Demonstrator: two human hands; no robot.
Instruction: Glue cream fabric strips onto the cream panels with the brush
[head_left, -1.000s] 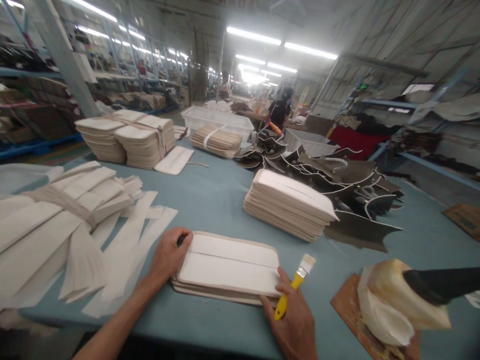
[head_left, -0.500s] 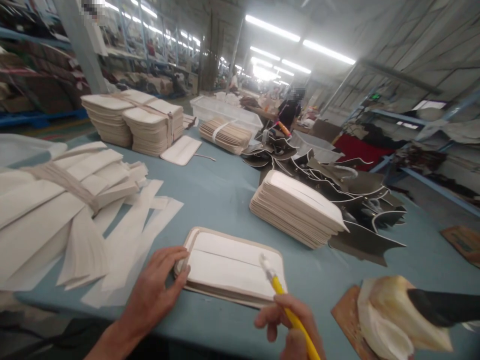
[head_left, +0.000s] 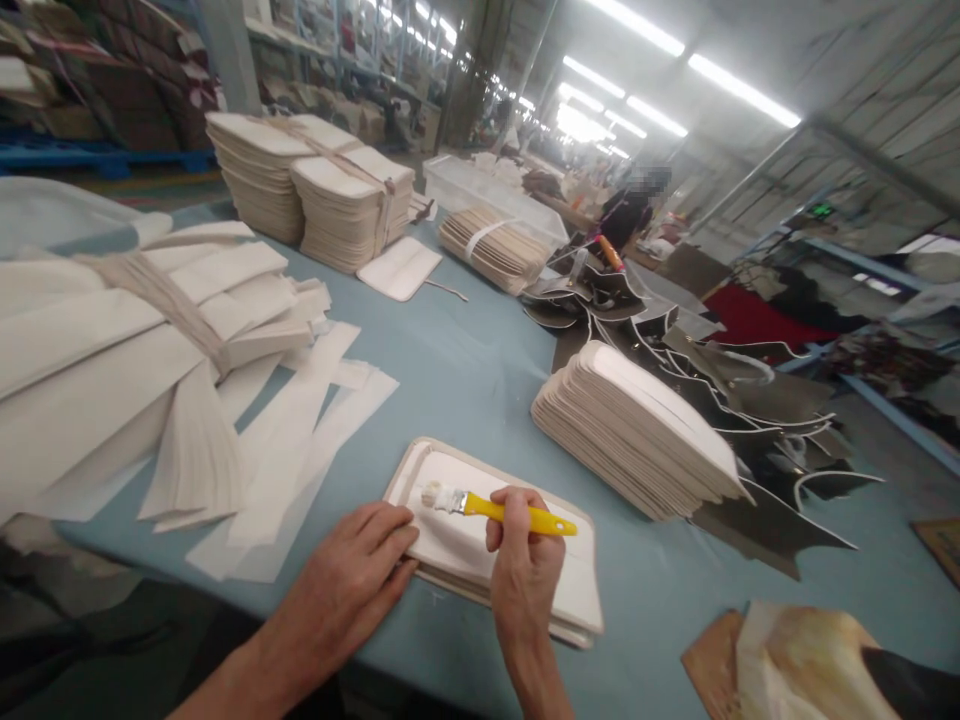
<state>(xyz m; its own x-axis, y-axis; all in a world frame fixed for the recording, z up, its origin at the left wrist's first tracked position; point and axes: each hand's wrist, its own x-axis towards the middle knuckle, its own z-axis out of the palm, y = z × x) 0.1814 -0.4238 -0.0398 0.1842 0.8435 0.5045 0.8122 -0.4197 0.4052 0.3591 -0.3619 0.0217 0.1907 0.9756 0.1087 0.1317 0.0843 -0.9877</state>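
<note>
My right hand [head_left: 523, 570] is closed around the yellow handle of a paintbrush [head_left: 477, 506]. Its whitish bristles point left, over the left part of a white panel with a beige border [head_left: 574, 588]. That panel tops a short pile of similar pieces lying near the table's front edge. My left hand [head_left: 349, 565] lies with its fingers stretched out against the pile's lower left edge, holding nothing. Whether the bristles touch the panel, I cannot tell for sure.
A taller stack of panels [head_left: 637, 440] stands right of the pile, before dark pieces with white edges [head_left: 765, 510]. On the left lie tied white strips [head_left: 120, 330]. Tied bundles [head_left: 341, 215] and a clear bin [head_left: 499, 195] stand behind. A stained container [head_left: 795, 650] is front right.
My right hand has carried the brush leftward across the panel, turning it so the bristles point left. My left hand still rests at the panel's left edge. The whole view has shifted.
</note>
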